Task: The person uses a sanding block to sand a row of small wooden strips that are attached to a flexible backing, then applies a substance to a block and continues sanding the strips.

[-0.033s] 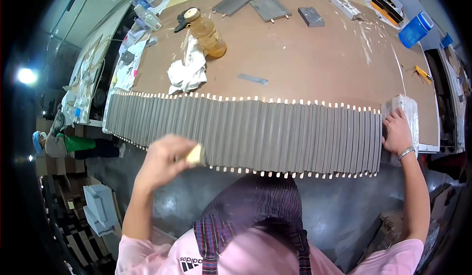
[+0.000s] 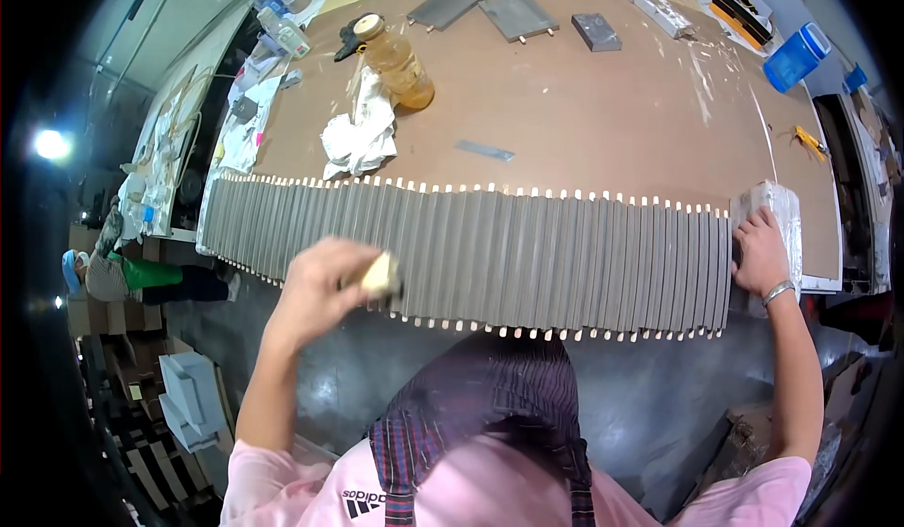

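Note:
A long row of narrow grey panels (image 2: 527,263) stands packed side by side along the table's near edge, with pale wooden pegs sticking out at both long sides. My left hand (image 2: 320,287) pinches a small pale-yellow sponge (image 2: 379,276) with a dark edge, over the near side of the row left of its middle. Whether the sponge touches the panels I cannot tell. At the right end, my right hand (image 2: 761,254) has its bent fingers on a plastic-wrapped block (image 2: 789,214), beside the last panel.
On the brown table (image 2: 621,122) stand a bottle of amber liquid (image 2: 403,70) and a crumpled white cloth (image 2: 363,136). A flat grey strip (image 2: 484,150) lies beyond the row. Farther back are grey panels (image 2: 518,16), a dark block (image 2: 597,32) and a blue container (image 2: 797,58).
My left hand with the sponge has shifted slightly away from me and a little to the right, over the panels. My right hand stays where it was.

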The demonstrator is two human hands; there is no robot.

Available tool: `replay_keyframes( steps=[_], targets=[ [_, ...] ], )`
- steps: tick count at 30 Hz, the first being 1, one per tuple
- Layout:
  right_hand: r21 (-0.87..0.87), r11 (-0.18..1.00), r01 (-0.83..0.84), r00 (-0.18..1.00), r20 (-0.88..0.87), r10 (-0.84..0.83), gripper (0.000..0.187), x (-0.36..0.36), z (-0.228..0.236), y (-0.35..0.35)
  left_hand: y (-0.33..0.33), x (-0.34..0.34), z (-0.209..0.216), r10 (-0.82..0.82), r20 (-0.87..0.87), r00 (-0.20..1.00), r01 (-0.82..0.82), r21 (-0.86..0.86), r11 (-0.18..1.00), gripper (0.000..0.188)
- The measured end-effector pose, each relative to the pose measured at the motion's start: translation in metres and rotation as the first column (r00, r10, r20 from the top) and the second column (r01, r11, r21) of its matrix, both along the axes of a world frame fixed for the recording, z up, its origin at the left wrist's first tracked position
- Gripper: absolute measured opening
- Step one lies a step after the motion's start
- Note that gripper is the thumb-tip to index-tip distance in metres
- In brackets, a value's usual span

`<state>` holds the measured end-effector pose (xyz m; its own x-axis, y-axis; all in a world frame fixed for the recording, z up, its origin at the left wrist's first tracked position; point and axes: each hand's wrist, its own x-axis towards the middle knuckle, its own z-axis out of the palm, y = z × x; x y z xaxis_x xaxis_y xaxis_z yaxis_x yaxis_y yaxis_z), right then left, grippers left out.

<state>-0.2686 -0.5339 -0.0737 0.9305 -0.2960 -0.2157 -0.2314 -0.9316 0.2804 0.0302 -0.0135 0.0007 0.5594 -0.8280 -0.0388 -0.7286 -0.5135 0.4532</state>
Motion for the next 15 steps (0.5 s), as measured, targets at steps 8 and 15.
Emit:
replay_keyframes(
  steps=[8,15],
  targets=[
    [0.001,1.0,0.008,1.0,-0.019,-0.008,0.034,0.001,-0.001,-0.002,0.023,-0.047,0.001,-0.159,-0.108,0.981,0.173,0.138,0.975,0.048],
    [0.008,1.0,0.015,1.0,-0.02,-0.015,0.034,0.003,-0.002,0.001,0.002,-0.043,-0.001,-0.093,0.044,0.995,0.094,-0.011,0.996,0.047]
  ],
)
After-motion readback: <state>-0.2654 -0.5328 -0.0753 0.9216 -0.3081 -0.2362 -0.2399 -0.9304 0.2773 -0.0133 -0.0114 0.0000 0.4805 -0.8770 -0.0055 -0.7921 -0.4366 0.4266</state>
